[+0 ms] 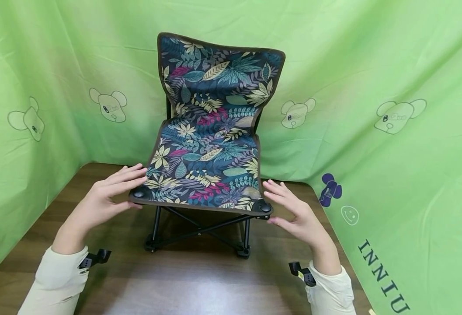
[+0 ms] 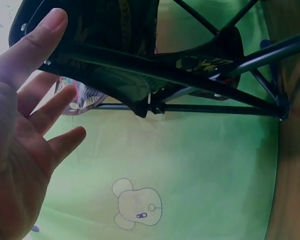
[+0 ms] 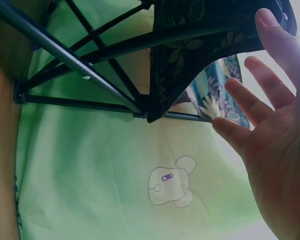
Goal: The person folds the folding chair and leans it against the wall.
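A small folding chair (image 1: 211, 153) with leaf-patterned fabric stands unfolded and upright on the wooden table, its seat facing me. Black crossed legs (image 1: 199, 232) show below the seat's front edge. My left hand (image 1: 105, 197) is at the seat's front left corner, fingers extended along the side and thumb near the underside. At the front right corner, my right hand (image 1: 295, 214) mirrors it with spread, relaxed fingers. In both wrist views the left thumb (image 2: 52, 20) and right thumb (image 3: 267, 20) overlap the seat's dark underside. Neither hand curls round the frame.
Green cloth (image 1: 352, 65) with printed bear heads hangs behind and on both sides of the wooden table (image 1: 191, 284). Lettering and a purple bear figure (image 1: 329, 190) mark the right-hand cloth. A small black camera mount (image 1: 95, 258) is strapped at each wrist.
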Tool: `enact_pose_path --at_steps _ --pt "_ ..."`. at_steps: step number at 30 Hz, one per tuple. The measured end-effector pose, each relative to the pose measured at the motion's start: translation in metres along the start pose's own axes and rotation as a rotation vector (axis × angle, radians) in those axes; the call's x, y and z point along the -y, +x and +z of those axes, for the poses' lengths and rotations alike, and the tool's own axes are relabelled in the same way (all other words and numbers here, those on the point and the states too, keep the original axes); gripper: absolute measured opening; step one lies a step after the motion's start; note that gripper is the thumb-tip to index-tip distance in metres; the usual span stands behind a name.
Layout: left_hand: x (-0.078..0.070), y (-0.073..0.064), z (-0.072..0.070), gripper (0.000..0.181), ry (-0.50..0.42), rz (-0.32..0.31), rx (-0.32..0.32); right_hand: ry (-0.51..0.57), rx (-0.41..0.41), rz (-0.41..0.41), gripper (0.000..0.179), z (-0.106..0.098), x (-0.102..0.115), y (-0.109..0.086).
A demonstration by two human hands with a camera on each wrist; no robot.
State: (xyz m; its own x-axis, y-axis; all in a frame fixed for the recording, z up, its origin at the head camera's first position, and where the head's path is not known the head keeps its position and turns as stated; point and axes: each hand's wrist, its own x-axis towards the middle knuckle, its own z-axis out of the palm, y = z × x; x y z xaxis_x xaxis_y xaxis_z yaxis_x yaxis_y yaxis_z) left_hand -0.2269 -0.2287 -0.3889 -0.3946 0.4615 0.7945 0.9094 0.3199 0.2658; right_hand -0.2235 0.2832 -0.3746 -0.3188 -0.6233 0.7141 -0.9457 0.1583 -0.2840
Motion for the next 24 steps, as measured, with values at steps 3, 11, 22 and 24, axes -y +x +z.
enact_pose_path --at_steps 3,11,22,24 --pt "-0.001 0.001 0.002 0.054 -0.012 0.008 -0.001 -0.001 -0.004 -0.023 0.067 0.001 -0.005 -0.003" --pt "-0.008 0.002 0.000 0.049 -0.017 -0.009 0.024 0.005 -0.003 -0.048 0.054 0.006 -0.002 0.000" --pt "-0.006 0.004 -0.005 0.043 -0.096 0.059 0.008 0.073 0.004 -0.071 0.057 0.016 -0.002 0.004" --pt "-0.007 0.004 -0.005 0.039 -0.121 0.078 0.006 0.087 -0.002 -0.075 0.057 0.017 -0.002 0.004"
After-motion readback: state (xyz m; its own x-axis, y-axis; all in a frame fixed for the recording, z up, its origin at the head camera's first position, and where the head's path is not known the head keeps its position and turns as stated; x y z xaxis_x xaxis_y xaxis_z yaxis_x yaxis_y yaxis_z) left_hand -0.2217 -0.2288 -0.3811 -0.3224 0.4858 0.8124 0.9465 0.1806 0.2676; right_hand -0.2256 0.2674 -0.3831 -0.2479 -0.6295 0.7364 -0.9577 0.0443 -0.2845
